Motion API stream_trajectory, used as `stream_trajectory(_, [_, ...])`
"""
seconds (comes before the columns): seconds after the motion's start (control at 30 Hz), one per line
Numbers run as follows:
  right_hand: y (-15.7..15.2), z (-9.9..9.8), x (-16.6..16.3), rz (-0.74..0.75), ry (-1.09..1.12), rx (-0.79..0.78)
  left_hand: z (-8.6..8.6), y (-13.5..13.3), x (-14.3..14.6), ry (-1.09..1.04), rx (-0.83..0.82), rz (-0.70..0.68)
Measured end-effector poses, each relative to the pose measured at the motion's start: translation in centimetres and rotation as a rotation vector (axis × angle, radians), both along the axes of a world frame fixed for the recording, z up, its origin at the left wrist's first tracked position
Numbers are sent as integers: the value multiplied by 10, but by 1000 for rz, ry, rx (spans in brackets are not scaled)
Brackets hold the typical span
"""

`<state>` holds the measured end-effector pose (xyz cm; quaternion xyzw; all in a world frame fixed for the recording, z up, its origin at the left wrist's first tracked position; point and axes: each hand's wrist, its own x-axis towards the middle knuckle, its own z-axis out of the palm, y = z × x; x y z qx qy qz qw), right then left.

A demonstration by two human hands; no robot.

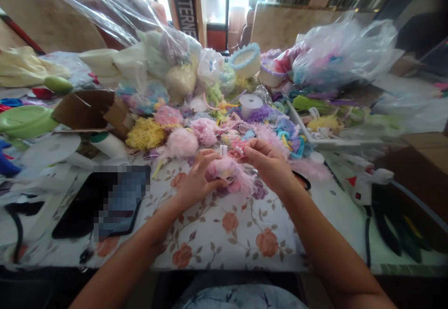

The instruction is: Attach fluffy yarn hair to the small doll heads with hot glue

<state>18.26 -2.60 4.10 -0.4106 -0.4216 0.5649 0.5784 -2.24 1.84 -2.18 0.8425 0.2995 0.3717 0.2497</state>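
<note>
My left hand curls around a fluffy pink pompom piece held just above the flowered tablecloth. My right hand pinches a small pink and white bit at the top of the same fluffy piece. Both hands are closed on it, near the middle of the table. Behind them lie more pompoms: pink ones, a yellow one and purple and blue ones.
A dark phone lies left of my hands. A white glue gun with its cord rests to the right. A ribbon spool, a cardboard box, green plates and plastic bags of craft stuff crowd the back.
</note>
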Motion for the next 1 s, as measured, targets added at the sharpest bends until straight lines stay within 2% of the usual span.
stream_trajectory(0.17, [16,8,3,41,-141,26,1,-3,-1,11,-50,45])
stream_trajectory(0.4, [25,10,-1,144,-250,71,-6,-2,0,-31,-8,76])
stream_trajectory(0.57, [24,1,-7,106,-216,73,-8,-3,0,-39,42,92])
stream_trajectory(0.7, [22,-1,-9,78,-199,131,-8,-5,-1,-22,57,110])
stream_trajectory(0.87, [21,-2,-9,91,-404,235,-9,-5,0,-38,95,91])
stream_trajectory(1.0, [23,-5,-7,73,-471,217,-9,-5,0,-51,96,101])
